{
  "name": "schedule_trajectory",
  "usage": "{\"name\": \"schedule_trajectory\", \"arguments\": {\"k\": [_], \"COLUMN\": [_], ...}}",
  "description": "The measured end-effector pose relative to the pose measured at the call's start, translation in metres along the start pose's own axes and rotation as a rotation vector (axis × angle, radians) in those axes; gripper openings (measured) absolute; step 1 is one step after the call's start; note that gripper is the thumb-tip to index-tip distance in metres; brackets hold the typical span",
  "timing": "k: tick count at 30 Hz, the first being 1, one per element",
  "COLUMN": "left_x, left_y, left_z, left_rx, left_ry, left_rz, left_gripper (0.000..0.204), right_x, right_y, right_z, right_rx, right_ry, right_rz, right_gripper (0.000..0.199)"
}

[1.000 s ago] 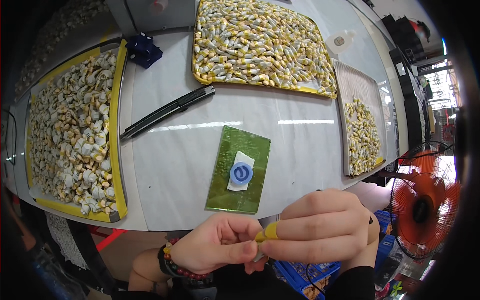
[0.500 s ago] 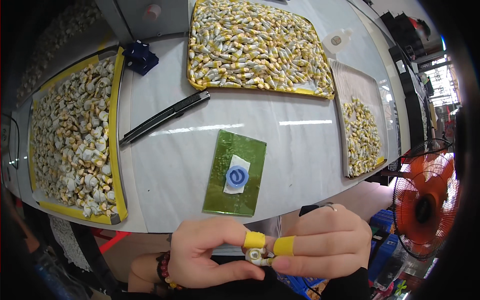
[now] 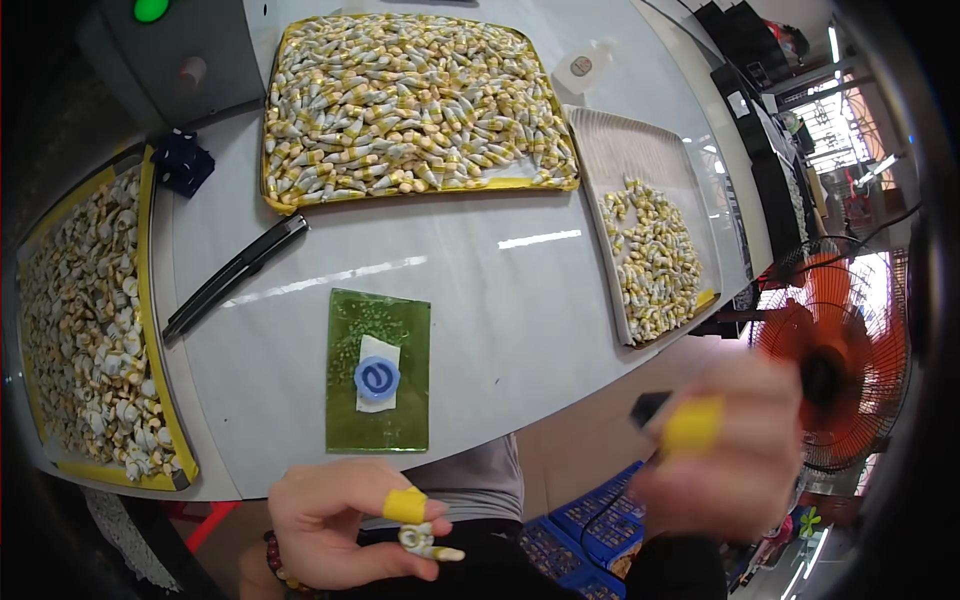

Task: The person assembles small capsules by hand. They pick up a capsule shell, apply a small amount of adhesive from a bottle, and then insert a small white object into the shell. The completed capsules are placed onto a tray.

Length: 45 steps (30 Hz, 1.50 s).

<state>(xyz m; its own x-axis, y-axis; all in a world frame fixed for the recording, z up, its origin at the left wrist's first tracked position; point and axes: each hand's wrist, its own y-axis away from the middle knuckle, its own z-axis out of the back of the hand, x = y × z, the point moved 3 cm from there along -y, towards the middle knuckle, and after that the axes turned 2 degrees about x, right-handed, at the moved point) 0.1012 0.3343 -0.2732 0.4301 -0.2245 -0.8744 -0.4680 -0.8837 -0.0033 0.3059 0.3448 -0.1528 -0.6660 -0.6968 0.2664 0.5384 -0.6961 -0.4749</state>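
Observation:
My left hand (image 3: 345, 525), a yellow band on its index finger, pinches a small white-and-yellow piece (image 3: 418, 541) with a ringed round end and a pale tapered tip. It is below the table's front edge. Off to the right, my right hand (image 3: 725, 450) is smeared by motion; a yellow band shows on one finger. A dark object (image 3: 650, 408) juts from its closed fingers, too blurred to name. On the table ahead, a blue scalloped dish (image 3: 377, 378) rests on a white patch (image 3: 376, 405) on a green plate (image 3: 345, 430).
Small tapered pieces fill a yellow-edged tray (image 3: 420, 192) at the back. Others lie in a pale tray (image 3: 615, 150) at right and a yellow-edged tray (image 3: 165, 400) at left. A black utility knife (image 3: 235, 275), clear bottle (image 3: 580, 68), orange fan (image 3: 825, 360) and blue crates (image 3: 590, 535) are around.
My hands have come apart: the right swung away to the right with the dark object, while the left keeps the small piece. The whole view has shifted, so the table things sit further left.

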Motion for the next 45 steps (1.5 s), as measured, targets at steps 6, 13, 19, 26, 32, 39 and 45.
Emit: {"name": "schedule_trajectory", "arguments": {"k": [6,13,19,26,32,39,45], "left_x": [0.004,0.008,0.004,0.001,-0.005,-0.003,-0.003], "left_y": [0.011,0.016,0.021,0.024,0.034,0.04,0.042], "left_z": [0.005,0.008,0.021,0.027,0.029,0.041,0.042], "left_rx": [-0.018,0.021,0.012,0.023,-0.092,-0.023,-0.056], "left_ry": [0.201,0.26,0.3,0.342,0.433,0.388,0.411], "left_rz": [0.056,0.068,0.071,0.019,0.09,-0.047,-0.049], "left_gripper": [0.035,0.034,0.034,0.035,0.038,0.038,0.036], "right_x": [-0.144,-0.169,-0.127,-0.049,-0.029,-0.019,-0.009], "right_y": [0.027,0.037,0.017,-0.006,-0.016,-0.034,-0.035], "right_z": [-0.001,-0.02,-0.016,-0.043,-0.083,-0.109,-0.112], "right_rx": [0.306,0.455,0.221,0.338,0.447,0.429,0.533], "right_ry": [0.208,0.218,0.014,-0.396,-0.274,-0.118,-0.141], "right_rz": [-0.495,-0.449,-0.44,-0.212,0.105,0.226,0.2], "right_gripper": [0.014,0.012,0.022,0.019,0.03,0.024,0.03]}}
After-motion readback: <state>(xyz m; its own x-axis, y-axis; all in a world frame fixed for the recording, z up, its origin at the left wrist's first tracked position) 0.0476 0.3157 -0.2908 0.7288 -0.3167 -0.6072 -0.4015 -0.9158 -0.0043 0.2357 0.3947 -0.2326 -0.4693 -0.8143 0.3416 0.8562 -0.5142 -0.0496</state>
